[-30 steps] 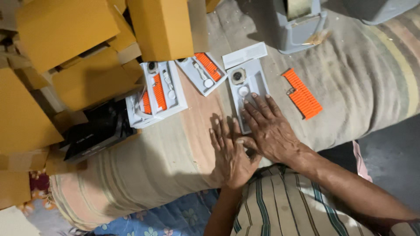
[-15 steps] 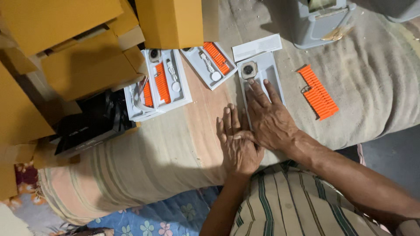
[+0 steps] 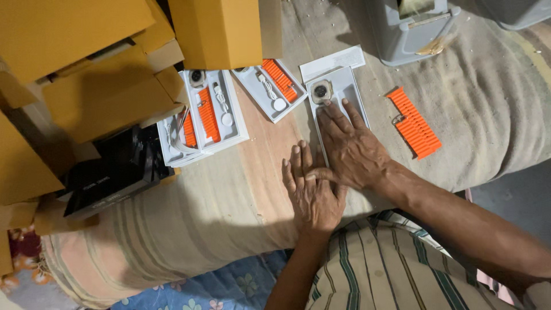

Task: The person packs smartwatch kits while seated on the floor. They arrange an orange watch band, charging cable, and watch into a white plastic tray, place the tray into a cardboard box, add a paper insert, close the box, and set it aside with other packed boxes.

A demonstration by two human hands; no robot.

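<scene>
Right hand [image 3: 351,150] lay flat, fingers spread, palm down on white tray [image 3: 353,92], gripping nothing; fingertips just below watch face [image 3: 321,91] seated at tray's top end. Left hand [image 3: 310,192] also flat & open on striped cloth [image 3: 201,212], just beside tray's lower left edge, thumb side touching right hand. White card [image 3: 333,62], rectangular, tucked at tray's top edge, tilted. Loose orange strap [image 3: 414,123] on cloth to right of tray, apart from both hands. Second white tray [image 3: 270,89] w/ orange strap & white cable to left, angled. Third, larger white tray [image 3: 209,112] further left, orange strap upright in centre slot, another tray partly under it. Yellow-brown cartons [image 3: 86,63] stacked top left, one [image 3: 221,31] overlapping tray tops. Black box [image 3: 112,175] at left, below cartons. Grey plastic bin [image 3: 410,26] top right.
</scene>
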